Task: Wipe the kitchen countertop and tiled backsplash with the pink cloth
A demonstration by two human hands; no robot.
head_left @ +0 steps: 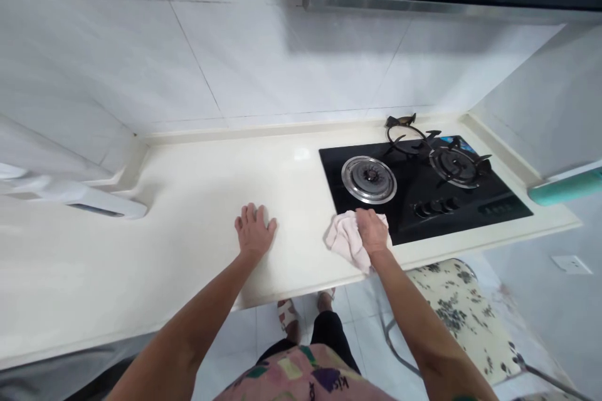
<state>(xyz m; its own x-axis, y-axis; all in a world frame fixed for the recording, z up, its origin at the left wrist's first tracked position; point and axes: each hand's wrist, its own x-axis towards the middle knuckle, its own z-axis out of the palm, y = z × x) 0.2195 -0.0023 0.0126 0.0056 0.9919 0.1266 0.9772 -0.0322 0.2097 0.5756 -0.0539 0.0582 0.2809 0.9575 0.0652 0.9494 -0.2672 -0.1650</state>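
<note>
Pink cloth (347, 239) under right hand (372, 230); left hand (254, 230) flat on counter (188, 200).

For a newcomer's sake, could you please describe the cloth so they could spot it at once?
Find the black hob set into the cream countertop. At its front left corner, under the right hand, lies a crumpled pale pink cloth. Unlike the metal burners nearby, it is soft and pink.

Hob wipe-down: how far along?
Done: one pan support is off the left burner and parked at the back. In hand: the right hand holds a pink cloth on the front-left corner of the hob; the left hand lies flat on the countertop. Left, probably: the rest of the glass, with the right support not yet lifted.
</note>
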